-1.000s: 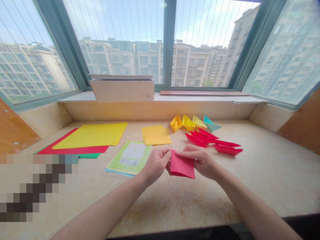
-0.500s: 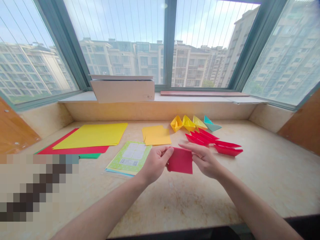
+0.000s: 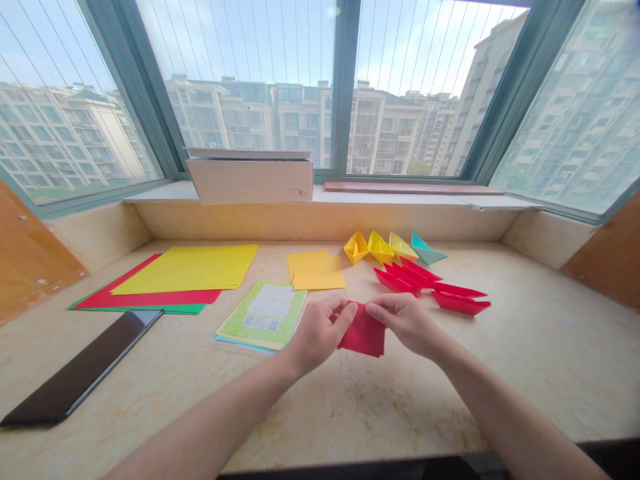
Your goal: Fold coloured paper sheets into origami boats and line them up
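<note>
Head view: you have the folded red paper (image 3: 364,340) in front of you, between your two hands and seemingly raised over the stone worktop (image 3: 310,427). Your left hand (image 3: 317,333) pinches it at its ten o'clock, thumb on the near face; your right hand (image 3: 410,323) pinches it at about one o'clock, thumb near the top edge. The fingers behind the sheet are mostly hidden, so you cannot tell how far they reach. The lower edge hangs free at six o'clock, and its layers look slightly uneven at the five o'clock corner.

Expect it to handle as almost weightless. A single layer should bend easily, while the folded stack is likely stiffer and springy, wanting to part wherever nothing presses it. Dry paper should grip well against skin, though its layers may slide over one another. The likely weak spots are the corners and creases, which could crumple or tear under a hard tug. Best hold it as you do, thumb against fingers close to the top edge, pressing flat rather than squeezing inward, with light support nearer the loose corner if the layers drift.

Taking the held paper as the clock's centre, the red paper boats (image 3: 460,304) lie from one to past two o'clock, the yellow-orange squares (image 3: 320,273) at eleven, and the green packet (image 3: 257,320) near nine.
</note>
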Demonstrator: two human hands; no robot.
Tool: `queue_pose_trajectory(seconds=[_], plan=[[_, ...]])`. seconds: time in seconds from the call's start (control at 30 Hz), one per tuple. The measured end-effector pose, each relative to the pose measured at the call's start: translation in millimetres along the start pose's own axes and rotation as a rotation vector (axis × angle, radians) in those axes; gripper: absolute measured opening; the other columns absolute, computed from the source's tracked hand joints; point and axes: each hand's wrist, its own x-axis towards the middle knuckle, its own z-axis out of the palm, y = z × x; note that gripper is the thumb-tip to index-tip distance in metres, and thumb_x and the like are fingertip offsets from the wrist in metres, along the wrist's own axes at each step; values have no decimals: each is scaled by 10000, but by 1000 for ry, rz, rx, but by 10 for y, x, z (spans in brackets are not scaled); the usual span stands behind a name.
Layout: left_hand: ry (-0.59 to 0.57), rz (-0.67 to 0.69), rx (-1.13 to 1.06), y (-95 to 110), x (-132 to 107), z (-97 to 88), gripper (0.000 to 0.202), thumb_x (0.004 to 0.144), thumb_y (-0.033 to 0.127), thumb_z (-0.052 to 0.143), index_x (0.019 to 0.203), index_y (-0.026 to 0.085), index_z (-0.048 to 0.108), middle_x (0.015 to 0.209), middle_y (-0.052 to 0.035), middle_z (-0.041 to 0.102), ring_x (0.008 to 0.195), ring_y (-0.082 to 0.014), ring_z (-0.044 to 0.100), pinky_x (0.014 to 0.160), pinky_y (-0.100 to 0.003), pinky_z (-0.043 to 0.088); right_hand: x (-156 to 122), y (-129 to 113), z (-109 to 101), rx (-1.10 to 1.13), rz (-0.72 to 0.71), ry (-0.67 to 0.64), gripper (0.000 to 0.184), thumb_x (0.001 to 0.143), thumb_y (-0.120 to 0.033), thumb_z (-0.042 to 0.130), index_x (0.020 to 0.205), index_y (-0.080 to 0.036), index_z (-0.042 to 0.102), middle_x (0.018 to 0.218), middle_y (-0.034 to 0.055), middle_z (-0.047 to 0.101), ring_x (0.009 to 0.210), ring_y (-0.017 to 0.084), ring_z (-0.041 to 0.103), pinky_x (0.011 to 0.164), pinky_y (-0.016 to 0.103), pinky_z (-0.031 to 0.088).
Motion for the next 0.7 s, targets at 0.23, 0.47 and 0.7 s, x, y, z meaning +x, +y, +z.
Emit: queue_pose_trajectory(seconds=[0.23, 0.47, 0.7], plan=[[-71, -129, -8, -82, -3, 31, 368, 960, 510, 480, 852, 168, 562, 585, -2, 621, 424, -125, 575, 373, -191, 380, 12, 9, 66, -2, 14, -3, 447, 928, -539, 565, 775, -149, 721, 703, 36, 687, 636, 153, 582, 574, 257, 440], [-47, -77, -19, -79, 12, 17, 397, 984, 513, 429, 841, 164, 552, 536, 13, 587, 417, -106, 553, 397, -180, 382, 27, 30, 16, -28, 35, -35, 472, 931, -547, 554, 729, -145, 699, 618, 11, 610, 572, 128, 508, 529, 249, 381], [-164, -175, -234, -168, 54, 44, 443, 917, 584, 524, 939, 143, 563, 611, -16, 649, 392, -111, 573, 360, -186, 402, 12, 75, 45, 32, 4, 175, 394, 883, -534, 636, 855, -159, 754, 745, 54, 721, 653, 173, 601, 593, 285, 458]])
